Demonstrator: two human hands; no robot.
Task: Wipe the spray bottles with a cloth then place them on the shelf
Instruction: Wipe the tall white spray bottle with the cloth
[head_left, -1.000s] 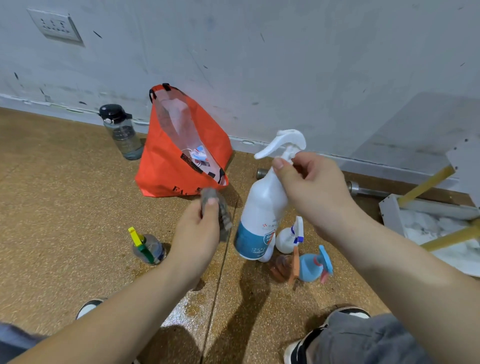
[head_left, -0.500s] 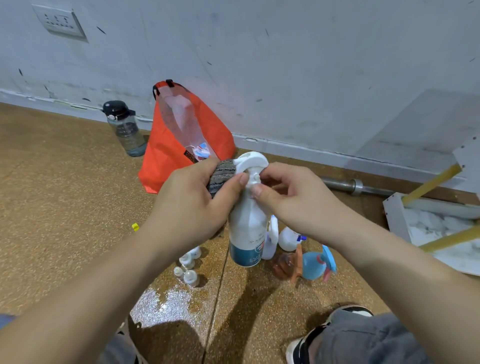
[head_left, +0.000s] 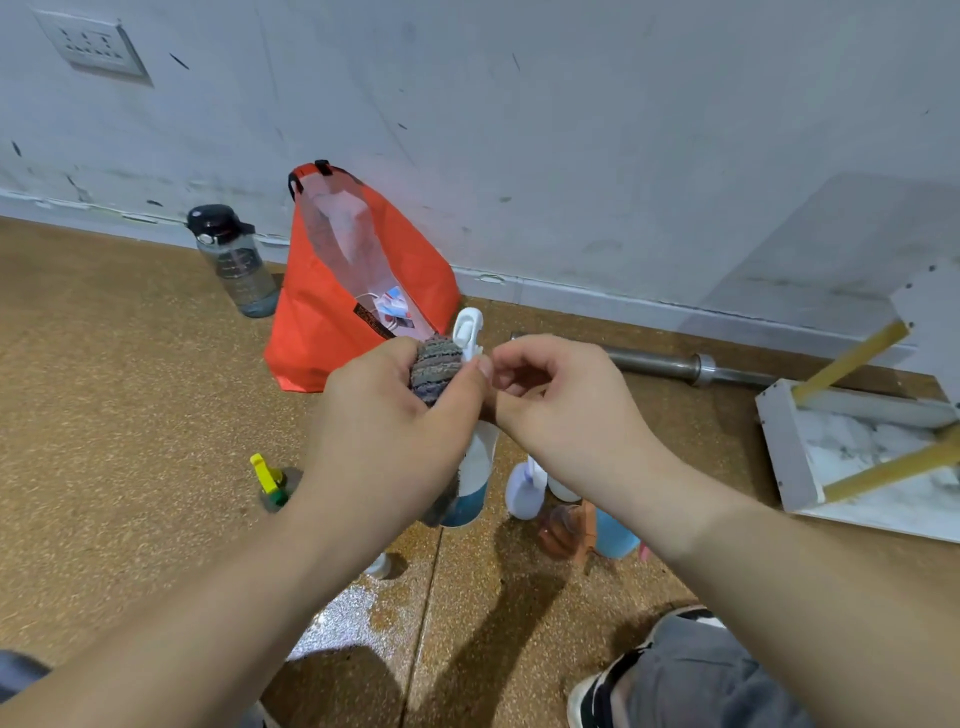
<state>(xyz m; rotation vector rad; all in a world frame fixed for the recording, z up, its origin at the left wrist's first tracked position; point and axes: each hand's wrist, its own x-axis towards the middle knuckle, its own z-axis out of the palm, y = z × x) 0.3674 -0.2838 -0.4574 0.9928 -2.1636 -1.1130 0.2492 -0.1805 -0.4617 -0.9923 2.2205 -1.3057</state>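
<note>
Close above the speckled floor (head_left: 130, 415), the left hand (head_left: 395, 426) has its grip closed round a striped cloth (head_left: 435, 369), pressed against the trigger head (head_left: 467, 330) of a white spray bottle (head_left: 477, 467); the right hand (head_left: 561, 410) pinches the bottle's neck. Wiping is in hand; the body likely needs rubbing next. Beyond, small spray bottles (head_left: 524, 491) wait; far right, a white shelf (head_left: 782, 447).
</note>
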